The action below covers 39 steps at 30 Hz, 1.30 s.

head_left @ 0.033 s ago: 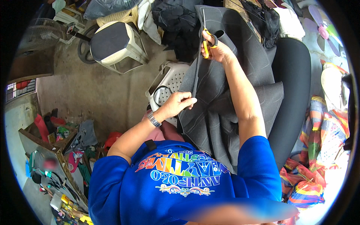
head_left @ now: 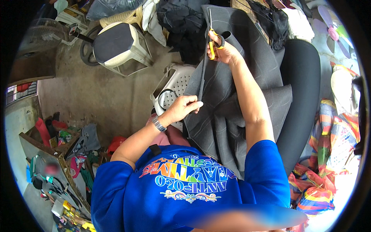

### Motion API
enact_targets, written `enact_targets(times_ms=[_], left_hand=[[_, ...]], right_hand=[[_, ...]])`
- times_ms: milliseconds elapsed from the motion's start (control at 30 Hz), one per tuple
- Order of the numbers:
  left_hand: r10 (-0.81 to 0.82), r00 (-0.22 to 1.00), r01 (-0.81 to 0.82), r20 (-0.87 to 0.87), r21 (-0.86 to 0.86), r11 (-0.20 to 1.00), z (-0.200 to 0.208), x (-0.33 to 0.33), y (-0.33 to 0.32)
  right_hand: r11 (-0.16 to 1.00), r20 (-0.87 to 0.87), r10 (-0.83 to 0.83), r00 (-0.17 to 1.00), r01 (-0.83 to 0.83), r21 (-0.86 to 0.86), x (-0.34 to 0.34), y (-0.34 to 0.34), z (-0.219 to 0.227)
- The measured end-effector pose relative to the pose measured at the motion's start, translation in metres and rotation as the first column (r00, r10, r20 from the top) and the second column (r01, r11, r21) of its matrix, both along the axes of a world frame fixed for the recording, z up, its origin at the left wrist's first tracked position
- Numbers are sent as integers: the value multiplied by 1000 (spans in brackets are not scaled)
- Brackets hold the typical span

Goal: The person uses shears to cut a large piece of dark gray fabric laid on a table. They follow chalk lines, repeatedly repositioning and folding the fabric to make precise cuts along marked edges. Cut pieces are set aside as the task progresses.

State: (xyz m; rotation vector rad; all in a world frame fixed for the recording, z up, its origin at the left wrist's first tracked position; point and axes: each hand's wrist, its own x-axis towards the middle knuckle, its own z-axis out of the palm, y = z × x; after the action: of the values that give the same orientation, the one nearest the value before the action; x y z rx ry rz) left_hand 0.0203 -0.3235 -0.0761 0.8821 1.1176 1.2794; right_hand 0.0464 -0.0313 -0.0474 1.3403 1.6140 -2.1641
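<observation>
Dark grey fabric (head_left: 224, 112) with thin pale lines spreads over my lap and runs away from me in folds. My left hand (head_left: 183, 107), with a metal watch on the wrist, pinches the left edge of this fabric between thumb and fingers. Farther off, my right hand (head_left: 224, 50) grips a pair of scissors (head_left: 211, 54) with yellow and black handles. Their blades point away from me along the fabric's far left edge and look closed or nearly so. Between the two hands a narrow strip of the edge hangs taut.
A beige plastic chair (head_left: 177, 77) stands left of the fabric, and a white stool (head_left: 133, 48) with a dark seat pad is farther left. A black padded roll (head_left: 299, 100) lies along the right. Colourful bags (head_left: 315, 197) lie at the lower right; a cluttered wooden box (head_left: 58, 154) is at left.
</observation>
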Motion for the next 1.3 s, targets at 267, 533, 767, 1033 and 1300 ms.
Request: enact_targets(times_ms=[267,533,767,1033,1300], left_hand=[[5,1000,-5,-17,-21,1000,7,4,-11],[-17,998,18,65,-18,1000,17,6,-28],[392,920,-390,-13,84,917,35,-16,-29],[586,809,-587,44,62,807,116,-44,12],[97,951,-170,293,234,957,126,-16,112]], right_hand=[[995,-17,-80,997,81,57,-8,-5,4],[985,-128,-157,979,165,58,-26,-7,7],[965,-567,-262,781,200,-170,-1,-85,15],[890,-744,-428,513,95,-446,70,-230,54],[717,-443,-509,738,648,256,245,-247,154]])
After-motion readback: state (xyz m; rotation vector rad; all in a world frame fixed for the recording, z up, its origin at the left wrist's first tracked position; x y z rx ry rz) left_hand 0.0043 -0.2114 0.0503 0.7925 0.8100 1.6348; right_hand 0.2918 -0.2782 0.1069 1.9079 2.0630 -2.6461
